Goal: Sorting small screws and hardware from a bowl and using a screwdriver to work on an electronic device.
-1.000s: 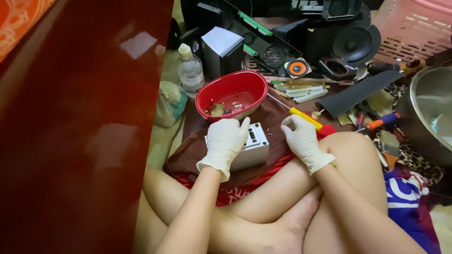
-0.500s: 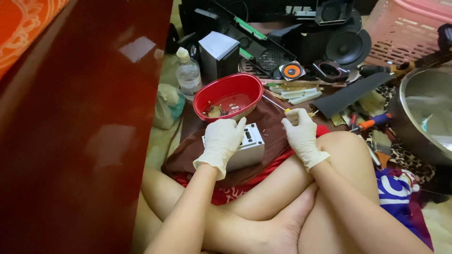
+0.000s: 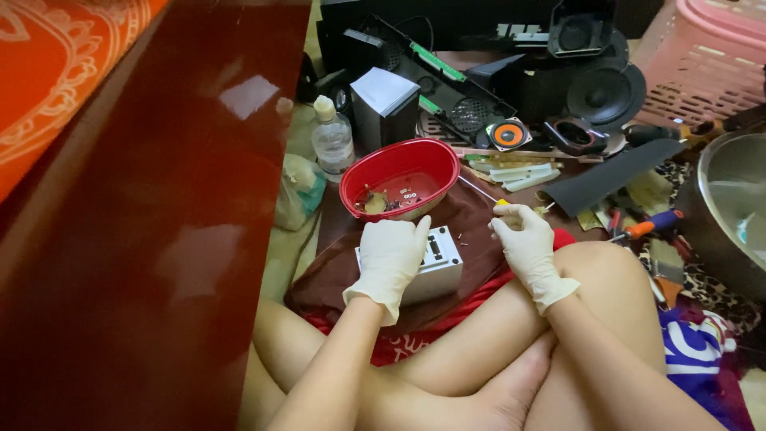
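My left hand (image 3: 392, 257), in a white glove, lies flat on a small grey-white box-shaped device (image 3: 437, 262) resting on a brown cloth (image 3: 343, 267) over my crossed legs. My gloved right hand (image 3: 525, 239) is closed around a yellow-handled screwdriver (image 3: 496, 199), whose thin shaft points up and left toward a red oval bowl (image 3: 396, 171). The bowl holds small screws and scraps. The screwdriver handle is mostly hidden inside my fist.
A dark red glossy panel (image 3: 159, 239) fills the left. Beyond the bowl stand a small plastic bottle (image 3: 331, 140), a grey box (image 3: 384, 108), speaker parts (image 3: 606, 92) and a circuit board. A pink basket (image 3: 702, 56), metal basin (image 3: 730, 207) and orange-handled screwdriver (image 3: 648, 226) lie right.
My right hand has closed on the yellow screwdriver that lay on the cloth and lifted it slightly. My left hand stays on the device.
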